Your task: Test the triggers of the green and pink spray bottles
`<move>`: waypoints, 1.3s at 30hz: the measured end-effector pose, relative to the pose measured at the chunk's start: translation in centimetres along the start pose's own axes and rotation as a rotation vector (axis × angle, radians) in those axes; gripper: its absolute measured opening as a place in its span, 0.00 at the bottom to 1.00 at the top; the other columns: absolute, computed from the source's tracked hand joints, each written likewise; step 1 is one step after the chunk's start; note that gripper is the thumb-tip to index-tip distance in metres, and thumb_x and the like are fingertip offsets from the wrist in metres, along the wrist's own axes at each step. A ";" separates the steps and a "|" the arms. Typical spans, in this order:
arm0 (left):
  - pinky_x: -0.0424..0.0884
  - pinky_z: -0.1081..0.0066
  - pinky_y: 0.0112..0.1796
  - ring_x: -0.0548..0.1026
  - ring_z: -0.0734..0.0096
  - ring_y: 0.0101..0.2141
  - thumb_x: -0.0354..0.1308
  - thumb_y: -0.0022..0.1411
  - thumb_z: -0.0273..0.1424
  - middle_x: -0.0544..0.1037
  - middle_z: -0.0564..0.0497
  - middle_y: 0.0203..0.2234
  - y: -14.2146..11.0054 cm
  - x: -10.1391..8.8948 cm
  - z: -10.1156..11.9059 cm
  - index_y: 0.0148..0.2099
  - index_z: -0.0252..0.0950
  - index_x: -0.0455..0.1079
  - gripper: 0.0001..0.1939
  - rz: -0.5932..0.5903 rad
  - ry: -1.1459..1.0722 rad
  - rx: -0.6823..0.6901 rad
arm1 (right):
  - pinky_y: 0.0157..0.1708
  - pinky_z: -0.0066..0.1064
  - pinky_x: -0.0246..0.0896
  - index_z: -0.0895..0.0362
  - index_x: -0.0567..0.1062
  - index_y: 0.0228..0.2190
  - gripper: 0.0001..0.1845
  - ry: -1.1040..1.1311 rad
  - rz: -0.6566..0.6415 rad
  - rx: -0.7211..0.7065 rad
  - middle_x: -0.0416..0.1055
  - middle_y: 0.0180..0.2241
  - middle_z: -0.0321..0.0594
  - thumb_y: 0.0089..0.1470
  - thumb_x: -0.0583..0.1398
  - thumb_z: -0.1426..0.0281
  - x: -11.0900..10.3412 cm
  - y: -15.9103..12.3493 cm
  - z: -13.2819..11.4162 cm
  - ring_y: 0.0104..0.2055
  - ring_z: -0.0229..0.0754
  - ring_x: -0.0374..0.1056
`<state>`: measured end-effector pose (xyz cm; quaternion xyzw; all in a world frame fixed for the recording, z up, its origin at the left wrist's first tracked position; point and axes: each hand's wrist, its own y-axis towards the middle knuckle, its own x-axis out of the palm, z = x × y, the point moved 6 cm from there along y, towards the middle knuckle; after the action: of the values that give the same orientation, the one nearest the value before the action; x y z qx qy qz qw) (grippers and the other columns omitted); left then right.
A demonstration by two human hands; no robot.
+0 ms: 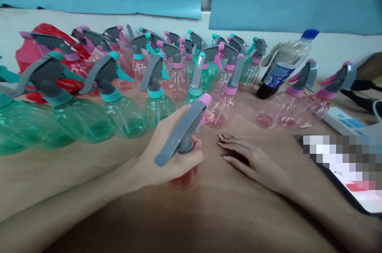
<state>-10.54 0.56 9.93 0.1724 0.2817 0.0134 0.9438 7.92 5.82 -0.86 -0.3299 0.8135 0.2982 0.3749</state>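
My left hand (167, 141) is wrapped round the neck of a pink spray bottle (183, 177) with a grey head and a pink nozzle. Its fingers reach toward the pink trigger, and the hand hides much of the bottle. My right hand (253, 157) lies on the wooden table (238, 221) to the right, holding nothing, fingers stretched out and a little apart. Just beyond my left hand stand a green spray bottle (159, 107) with a turquoise collar and a pink spray bottle (222, 105).
Several green and pink spray bottles stand along the back and left, with a red plastic bag (44, 42) behind. A soda bottle (279, 69) with dark liquid leans at the back right. A phone or tablet (337, 177), a power strip (347, 119) and cables lie on the right.
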 end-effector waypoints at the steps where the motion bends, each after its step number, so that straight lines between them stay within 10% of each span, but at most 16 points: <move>1: 0.71 0.74 0.30 0.73 0.76 0.23 0.52 0.46 0.21 0.72 0.57 0.33 0.0 0.0 0.0 0.43 0.42 0.65 0.20 -0.007 -0.002 0.004 | 0.60 0.49 0.57 0.51 0.67 0.55 0.20 -0.002 -0.003 0.001 0.67 0.57 0.42 0.62 0.54 0.65 0.0 0.0 0.0 0.61 0.48 0.59; 20: 0.72 0.68 0.35 0.72 0.69 0.29 0.51 0.44 0.25 0.73 0.56 0.31 0.3 -0.7 1.1 0.33 0.42 0.61 0.11 -0.036 0.026 0.075 | 0.59 0.49 0.58 0.50 0.68 0.55 0.20 -0.006 0.012 -0.012 0.69 0.56 0.42 0.62 0.54 0.65 0.0 0.0 0.0 0.61 0.48 0.60; 39: 0.73 0.70 0.32 0.76 0.69 0.29 0.57 0.53 0.25 0.75 0.55 0.33 -0.3 1.0 -0.1 0.50 0.43 0.63 0.21 0.077 0.047 -0.015 | 0.56 0.47 0.61 0.49 0.62 0.59 0.28 -0.013 -0.037 -0.011 0.67 0.57 0.42 0.59 0.57 0.58 -1.1 0.3 -0.8 0.58 0.49 0.64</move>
<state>-9.80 0.47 9.21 0.1757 0.2968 0.0561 0.9370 7.89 5.72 0.54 -0.3452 0.8031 0.2978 0.3837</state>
